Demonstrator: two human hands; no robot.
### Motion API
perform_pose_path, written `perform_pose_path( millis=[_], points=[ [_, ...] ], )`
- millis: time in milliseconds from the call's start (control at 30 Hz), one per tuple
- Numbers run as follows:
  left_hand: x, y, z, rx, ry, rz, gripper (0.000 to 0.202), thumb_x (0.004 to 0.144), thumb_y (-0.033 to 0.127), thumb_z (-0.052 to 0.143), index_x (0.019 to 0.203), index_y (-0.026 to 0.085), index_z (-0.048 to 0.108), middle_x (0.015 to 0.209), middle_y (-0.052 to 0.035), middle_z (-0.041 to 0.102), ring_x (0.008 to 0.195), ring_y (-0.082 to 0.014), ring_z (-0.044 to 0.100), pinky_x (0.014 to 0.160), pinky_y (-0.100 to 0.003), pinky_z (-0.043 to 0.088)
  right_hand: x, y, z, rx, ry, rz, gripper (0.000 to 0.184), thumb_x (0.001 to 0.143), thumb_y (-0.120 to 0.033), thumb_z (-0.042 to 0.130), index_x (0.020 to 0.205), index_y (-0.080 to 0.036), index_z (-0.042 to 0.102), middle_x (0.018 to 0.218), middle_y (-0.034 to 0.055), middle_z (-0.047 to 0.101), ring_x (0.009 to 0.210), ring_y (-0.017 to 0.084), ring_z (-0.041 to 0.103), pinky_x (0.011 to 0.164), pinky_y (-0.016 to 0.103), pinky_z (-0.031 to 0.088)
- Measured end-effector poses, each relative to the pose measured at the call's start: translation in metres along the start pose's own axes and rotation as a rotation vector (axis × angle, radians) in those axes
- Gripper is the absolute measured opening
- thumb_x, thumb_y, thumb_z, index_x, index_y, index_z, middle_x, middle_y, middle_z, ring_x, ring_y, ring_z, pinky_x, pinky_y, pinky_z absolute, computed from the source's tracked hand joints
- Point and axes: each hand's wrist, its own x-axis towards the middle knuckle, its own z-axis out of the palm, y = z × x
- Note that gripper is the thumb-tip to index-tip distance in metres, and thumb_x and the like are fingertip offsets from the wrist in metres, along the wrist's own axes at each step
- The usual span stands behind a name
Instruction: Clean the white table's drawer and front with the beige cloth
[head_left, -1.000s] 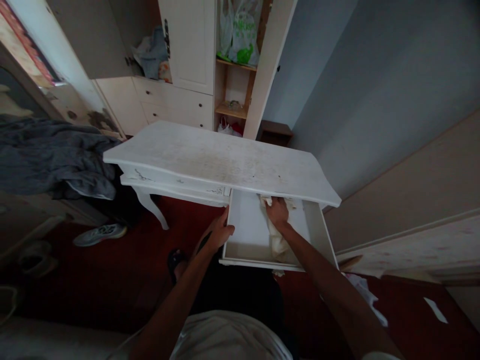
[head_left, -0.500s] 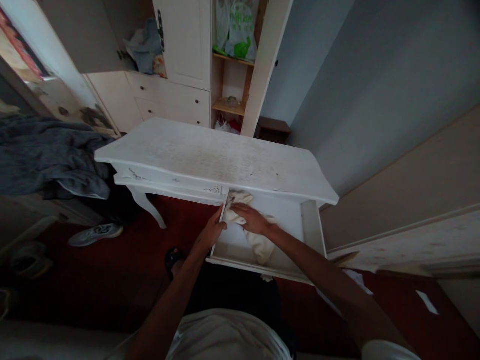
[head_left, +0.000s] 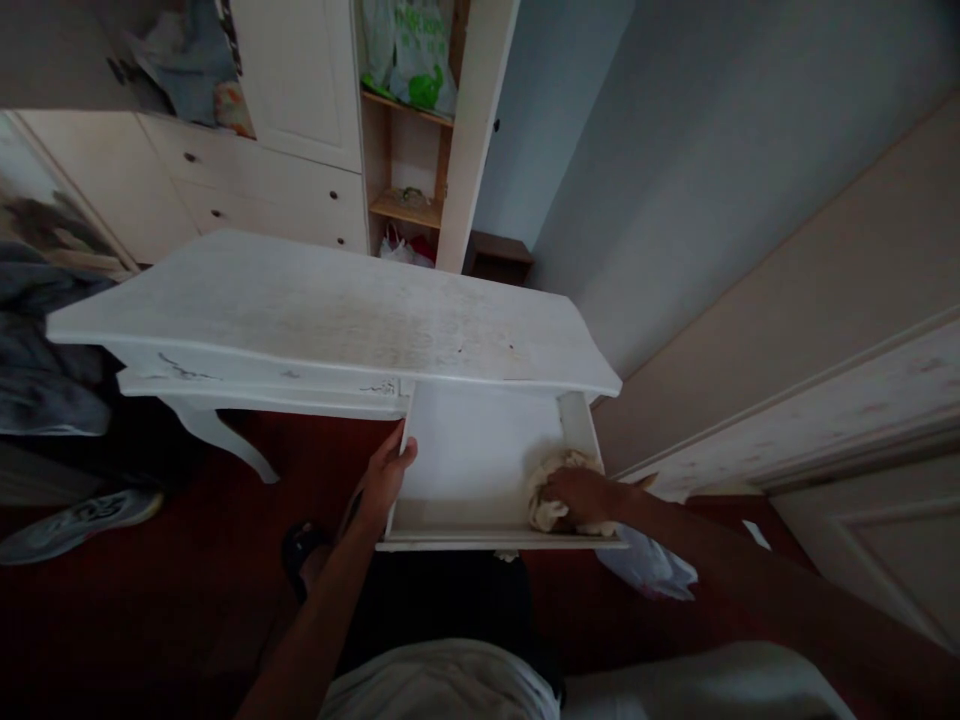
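A white drawer (head_left: 480, 440) stands pulled out from the white table (head_left: 337, 300). My left hand (head_left: 384, 475) grips the drawer's left side wall, the thumb over its top edge and the fingers outside. Inside the drawer, at the front right corner, my right hand (head_left: 577, 495) is closed on a bunched cream cloth (head_left: 544, 500). Part of the cloth is hidden under the hand. The drawer's bottom is pale and bare to the left of the cloth.
Behind the table is a white wardrobe (head_left: 300, 85) with its shelves open, holding plastic bags (head_left: 420, 55). A plastic bag (head_left: 649, 565) lies on the red floor right of the drawer. At left are a shoe (head_left: 82, 525) and dark grey fabric (head_left: 45, 350).
My right hand has carried the cloth from the drawer's back left to its front right corner, bunching it up. My left hand stays on the left wall. The view has turned rightward.
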Motion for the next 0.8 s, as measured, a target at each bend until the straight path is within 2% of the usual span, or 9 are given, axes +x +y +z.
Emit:
perform_pose_path(
  millis=[100,267,367,433,500,600,667,733,800],
  points=[
    [-0.003,-0.007,0.006,0.022,0.026,0.027,0.06,0.076,0.046,0.075,0.127,0.015,0.071,0.139,-0.0104,0.065,0.136,-0.0334,0.054,0.12,-0.048,0.035,-0.004,0.008,-0.004,-0.243,0.006,0.102,0.024,0.082,-0.01,0.067,0.103,-0.017,0.075,0.108,0.0155,0.074,0.103,0.03,0.069,0.087,0.039,0.053],
    [-0.006,-0.015,0.011,0.05,0.074,0.029,0.056,0.076,0.048,0.075,0.122,0.016,0.072,0.138,-0.0086,0.067,0.138,-0.032,0.051,0.121,-0.046,0.033,0.02,0.023,-0.024,-0.385,0.273,0.541,0.031,0.096,-0.008,0.042,0.115,-0.011,0.067,0.12,0.0231,0.065,0.111,0.034,0.062,0.084,0.044,0.055],
    [-0.005,-0.013,0.007,0.055,0.045,0.021,0.061,0.072,0.052,0.077,0.12,0.014,0.073,0.133,-0.011,0.069,0.137,-0.0335,0.052,0.12,-0.048,0.033,0.042,0.039,-0.035,-0.331,0.446,0.706,0.035,0.099,-0.009,0.033,0.12,-0.009,0.062,0.122,0.0242,0.063,0.11,0.033,0.062,0.082,0.044,0.055],
    [-0.004,-0.01,0.004,0.064,0.022,0.005,0.063,0.069,0.053,0.08,0.118,0.014,0.074,0.129,-0.012,0.071,0.137,-0.0352,0.053,0.12,-0.05,0.032,0.054,0.045,-0.036,-0.285,0.515,0.722,0.036,0.1,-0.009,0.031,0.122,-0.008,0.06,0.122,0.0239,0.064,0.111,0.032,0.062,0.087,0.045,0.054],
    [-0.004,-0.006,0.002,0.069,-0.004,-0.014,0.064,0.067,0.054,0.081,0.118,0.015,0.074,0.128,-0.0112,0.072,0.138,-0.0359,0.052,0.121,-0.051,0.032,0.063,0.046,-0.032,-0.269,0.529,0.67,0.037,0.101,-0.008,0.033,0.126,-0.01,0.059,0.129,0.0224,0.063,0.119,0.031,0.06,0.098,0.049,0.05],
    [-0.005,-0.003,0.001,0.069,-0.015,-0.051,0.066,0.066,0.055,0.083,0.121,0.019,0.073,0.133,-0.009,0.07,0.139,-0.0356,0.051,0.121,-0.051,0.033,0.067,0.042,-0.025,-0.286,0.498,0.565,0.041,0.1,-0.008,0.037,0.135,-0.014,0.057,0.149,0.0208,0.052,0.137,0.034,0.046,0.111,0.059,0.037],
    [-0.006,-0.001,0.002,0.052,-0.009,-0.082,0.069,0.067,0.055,0.083,0.125,0.02,0.072,0.135,-0.0086,0.068,0.138,-0.0356,0.051,0.12,-0.05,0.034,0.063,0.042,-0.027,-0.292,0.469,0.525,0.043,0.099,-0.006,0.037,0.136,-0.013,0.056,0.154,0.023,0.046,0.141,0.037,0.042,0.111,0.064,0.035],
    [-0.008,-0.001,0.004,0.036,0.008,-0.106,0.07,0.068,0.054,0.082,0.128,0.019,0.07,0.138,-0.009,0.066,0.137,-0.0356,0.052,0.119,-0.051,0.036,0.057,0.045,-0.034,-0.29,0.431,0.49,0.042,0.098,-0.006,0.038,0.135,-0.011,0.058,0.15,0.0252,0.049,0.137,0.039,0.046,0.106,0.062,0.04],
    [-0.009,0.0,0.007,0.037,0.047,-0.11,0.067,0.071,0.051,0.081,0.129,0.019,0.069,0.139,-0.0089,0.065,0.137,-0.0349,0.053,0.119,-0.05,0.037,0.05,0.047,-0.046,-0.308,0.385,0.46,0.045,0.099,-0.008,0.038,0.138,-0.015,0.057,0.147,0.0245,0.053,0.131,0.038,0.052,0.101,0.057,0.045]
  ],
)
